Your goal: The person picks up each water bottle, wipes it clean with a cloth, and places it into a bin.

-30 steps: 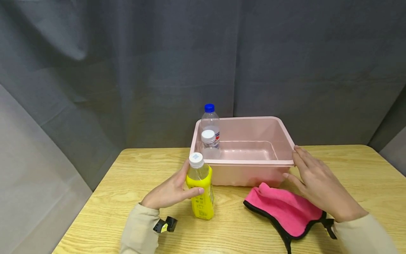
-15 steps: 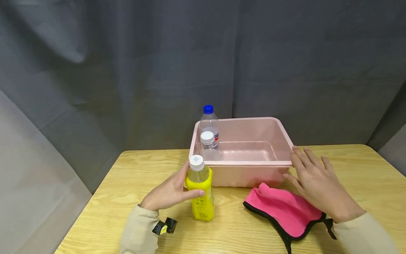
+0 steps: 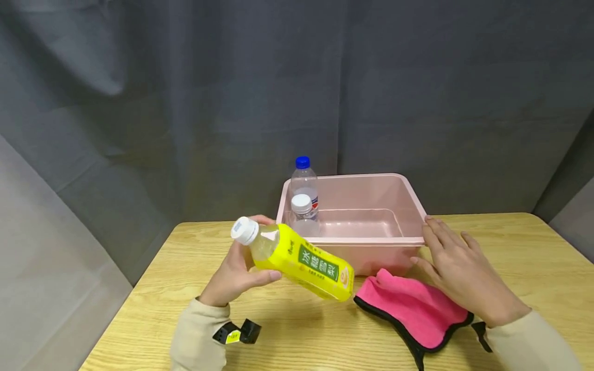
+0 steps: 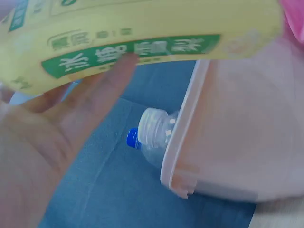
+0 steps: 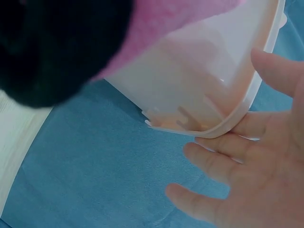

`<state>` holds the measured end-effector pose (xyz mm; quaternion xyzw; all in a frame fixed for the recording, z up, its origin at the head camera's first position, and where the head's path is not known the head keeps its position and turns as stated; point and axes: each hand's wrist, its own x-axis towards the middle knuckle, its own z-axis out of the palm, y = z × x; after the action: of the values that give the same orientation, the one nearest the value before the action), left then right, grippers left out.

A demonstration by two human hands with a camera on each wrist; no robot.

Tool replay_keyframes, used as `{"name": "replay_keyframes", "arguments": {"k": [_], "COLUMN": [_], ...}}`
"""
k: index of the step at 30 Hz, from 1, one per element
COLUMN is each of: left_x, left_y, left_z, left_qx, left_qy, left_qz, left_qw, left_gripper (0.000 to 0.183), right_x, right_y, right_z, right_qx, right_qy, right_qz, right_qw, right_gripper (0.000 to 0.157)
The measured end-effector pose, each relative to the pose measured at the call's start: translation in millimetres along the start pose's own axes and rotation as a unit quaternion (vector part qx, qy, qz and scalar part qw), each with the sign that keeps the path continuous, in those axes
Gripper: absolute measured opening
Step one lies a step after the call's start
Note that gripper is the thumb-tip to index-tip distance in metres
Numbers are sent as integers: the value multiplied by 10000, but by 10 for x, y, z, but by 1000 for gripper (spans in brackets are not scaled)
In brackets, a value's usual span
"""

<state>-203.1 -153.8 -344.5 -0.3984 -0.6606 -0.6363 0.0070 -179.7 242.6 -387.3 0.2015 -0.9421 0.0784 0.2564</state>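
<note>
My left hand (image 3: pixel 234 273) grips a yellow-labelled drink bottle (image 3: pixel 306 262) near its white-capped neck. The bottle is lifted off the table and tilted, its cap to the left and its base down to the right, in front of a pink plastic basin (image 3: pixel 366 240). In the left wrist view the bottle (image 4: pixel 142 33) crosses the top, one finger along its label. Straight fingers of my right hand (image 3: pixel 464 268) touch the basin's right front corner; in the right wrist view that hand (image 5: pixel 256 156) lies spread along the rim.
Inside the basin's left end stand a clear bottle with a blue cap (image 3: pixel 303 162) and a shorter one with a white cap (image 3: pixel 301 203). A pink cloth with black edging (image 3: pixel 413 309) lies on the wooden table (image 3: pixel 153 319) before the basin. A dark curtain (image 3: pixel 260 103) hangs behind.
The yellow-labelled bottle stood upright on the table; my left hand has lifted it and tipped it, swinging its base to the right. My right hand stays by the basin's corner.
</note>
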Motion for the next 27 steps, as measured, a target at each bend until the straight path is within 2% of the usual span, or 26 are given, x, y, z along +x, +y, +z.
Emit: {"name": "replay_keyframes", "arguments": {"k": [3, 6, 10, 13, 16, 18, 27], "left_x": [33, 80, 128, 143, 155, 165, 250], "left_y": [-47, -96, -191, -269, -325, -349, -399], "left_z": [-22, -17, 21, 50, 79, 97, 150], "left_qx": [-415, -663, -987, -1334, -1451, -1367, -389], "left_qy": [266, 809, 1727, 2152, 2316, 2337, 2372], "left_qz": [600, 928, 1023, 975, 880, 808, 402], "left_qw": [9970, 9902, 9747, 9625, 9579, 9593, 9698], "left_gripper": [63, 61, 58, 56, 57, 59, 67], "right_x": [5, 15, 24, 26, 24, 19, 49], "right_y": [1, -3, -11, -20, -30, -38, -72], "right_z": [4, 0, -5, 4, 12, 11, 15], "right_qx": [-21, -37, -89, -119, -115, -111, -64], "right_qy": [2, -12, 20, 66, 65, 43, -26], "right_qz": [1, 15, -17, -90, -114, -85, -10], "right_qw": [10000, 10000, 10000, 9999, 9998, 9999, 10000], "right_gripper": [75, 77, 79, 78, 77, 78, 81]}}
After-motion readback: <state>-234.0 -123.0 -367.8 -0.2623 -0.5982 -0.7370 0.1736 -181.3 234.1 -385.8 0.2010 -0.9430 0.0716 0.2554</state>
